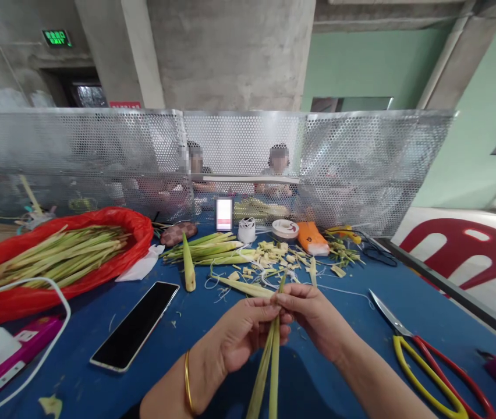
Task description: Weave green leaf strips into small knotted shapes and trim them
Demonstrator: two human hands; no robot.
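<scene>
Long green leaf strips (pixel 275 361) are pinched between both hands above the blue table, their tips poking up past the fingers and their tails hanging toward me. My left hand (pixel 248 329), with a gold bangle at the wrist, is closed around the strips from the left. From the right, my right hand (pixel 307 311) presses thumb and fingers on the same strips near the top; the exact finger contact is partly hidden. Just beyond lie a pale leaf piece (pixel 248 287), chopped leaf scraps (pixel 274 254) and white thread (pixel 339 291).
A red plastic bag (pixel 141 230) of leaf strips stands left, near a phone (pixel 137 326) and a magenta power strip (pixel 16 358). Scissors (pixel 425 355) lie right. A thread spool (pixel 247 231), tape roll (pixel 285 228) and orange packet (pixel 313 237) stand before a perforated metal screen (pixel 243 139); people sit behind it.
</scene>
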